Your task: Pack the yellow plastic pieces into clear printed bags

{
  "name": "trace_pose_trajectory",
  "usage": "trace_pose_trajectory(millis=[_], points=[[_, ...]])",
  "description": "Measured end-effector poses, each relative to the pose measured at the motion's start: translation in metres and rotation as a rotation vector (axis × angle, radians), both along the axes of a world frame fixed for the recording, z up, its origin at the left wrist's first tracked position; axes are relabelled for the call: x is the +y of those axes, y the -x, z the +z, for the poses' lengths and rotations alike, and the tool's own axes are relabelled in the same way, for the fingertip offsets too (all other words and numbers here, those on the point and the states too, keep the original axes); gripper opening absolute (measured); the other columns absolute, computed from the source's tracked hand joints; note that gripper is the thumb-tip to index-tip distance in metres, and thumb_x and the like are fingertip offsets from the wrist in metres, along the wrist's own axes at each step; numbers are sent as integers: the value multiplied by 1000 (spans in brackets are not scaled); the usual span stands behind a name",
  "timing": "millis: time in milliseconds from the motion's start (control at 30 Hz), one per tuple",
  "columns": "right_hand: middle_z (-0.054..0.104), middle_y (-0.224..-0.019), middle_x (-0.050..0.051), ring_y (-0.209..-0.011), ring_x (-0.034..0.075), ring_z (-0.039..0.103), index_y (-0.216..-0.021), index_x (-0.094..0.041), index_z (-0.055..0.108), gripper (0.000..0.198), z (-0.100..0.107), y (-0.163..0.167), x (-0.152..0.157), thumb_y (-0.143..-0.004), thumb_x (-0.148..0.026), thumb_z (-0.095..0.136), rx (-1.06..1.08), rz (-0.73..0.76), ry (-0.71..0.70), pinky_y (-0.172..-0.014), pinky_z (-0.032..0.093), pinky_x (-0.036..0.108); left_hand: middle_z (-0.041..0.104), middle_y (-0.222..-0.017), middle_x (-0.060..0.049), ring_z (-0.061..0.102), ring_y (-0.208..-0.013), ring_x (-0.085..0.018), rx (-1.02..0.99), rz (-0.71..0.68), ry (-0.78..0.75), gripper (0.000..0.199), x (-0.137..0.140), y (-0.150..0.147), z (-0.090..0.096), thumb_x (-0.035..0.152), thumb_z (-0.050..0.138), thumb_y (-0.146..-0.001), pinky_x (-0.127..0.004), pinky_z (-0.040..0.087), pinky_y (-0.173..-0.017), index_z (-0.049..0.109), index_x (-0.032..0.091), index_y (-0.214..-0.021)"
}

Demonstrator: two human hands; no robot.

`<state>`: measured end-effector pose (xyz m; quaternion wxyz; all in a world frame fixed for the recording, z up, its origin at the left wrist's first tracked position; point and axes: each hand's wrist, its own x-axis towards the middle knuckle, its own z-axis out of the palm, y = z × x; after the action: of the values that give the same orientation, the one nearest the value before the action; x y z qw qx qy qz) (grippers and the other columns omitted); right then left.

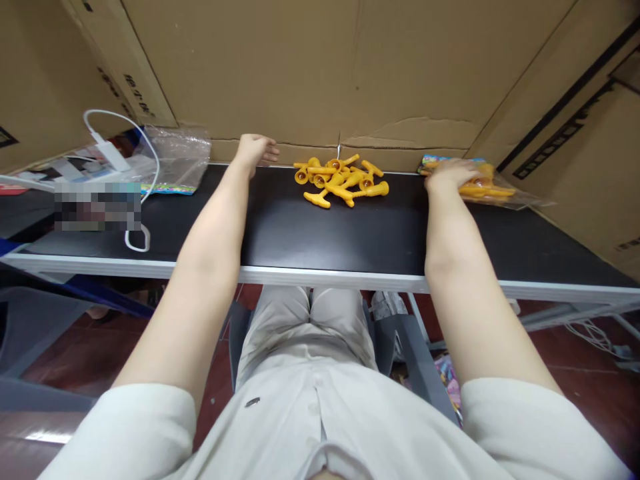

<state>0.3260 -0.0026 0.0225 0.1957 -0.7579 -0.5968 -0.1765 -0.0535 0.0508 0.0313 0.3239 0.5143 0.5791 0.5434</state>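
My left hand [256, 152] is held over the back of the table, with its fingers stretched to the right and nothing in them. A loose pile of yellow plastic pieces [342, 179] lies to its right, several of them T-shaped or with a round, cup-like end. At the back right, my right hand [451, 175] is closed over the left part of a clear plastic bag [523, 197] with a colourful header. Similar yellow pieces [487, 191] show inside that bag. The fingertips of my right hand are partly hidden.
Cardboard walls [300, 73] stand behind the black table [330, 233]. On the left are another clear bag [177, 157], a white plug with a cable [114, 155] and a pixelated patch. A grey metal edge runs along the table's front.
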Motion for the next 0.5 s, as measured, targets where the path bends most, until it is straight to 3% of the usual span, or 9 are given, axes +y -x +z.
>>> trace_pose_trajectory(millis=[100,200,233,367,500], points=[[60,-142,32,-132,28,53,-134,-10,72,49,-7,-11,16,-118,-28,30,59,-108,9,-99,39,50,80,-91,-9,78,-84,-21,-37,16,-12,14,4,-8,-13,15,54,-93,-34,63,-87,68,18,-92],[56,-150,37,-140,29,51,-155,3,56,54,-10,-35,45,-109,1,27,145,-413,72,-99,35,46,80,-91,-10,80,-87,-24,-27,21,4,12,4,-4,-27,16,58,-85,-36,64,-87,68,19,-91],[54,-154,38,-143,29,51,-159,3,52,56,-11,-42,54,-109,2,27,130,-447,64,-101,34,46,80,-91,-11,80,-85,-23,-17,30,16,11,3,-1,-31,15,58,-84,-36,64,-86,67,19,-90],[51,-159,35,-148,28,49,-158,0,54,55,-18,-56,74,-111,2,27,112,-435,38,-108,29,44,80,-92,-12,77,-76,-20,40,63,40,11,0,9,-42,13,55,-85,-33,63,-82,64,20,-84],[54,-157,33,-146,27,48,-155,-4,57,55,-20,-54,69,-110,2,26,60,-415,36,-111,27,46,77,-86,-11,77,-74,-21,142,87,37,14,4,14,-50,16,55,-89,-31,63,-81,65,20,-82]])
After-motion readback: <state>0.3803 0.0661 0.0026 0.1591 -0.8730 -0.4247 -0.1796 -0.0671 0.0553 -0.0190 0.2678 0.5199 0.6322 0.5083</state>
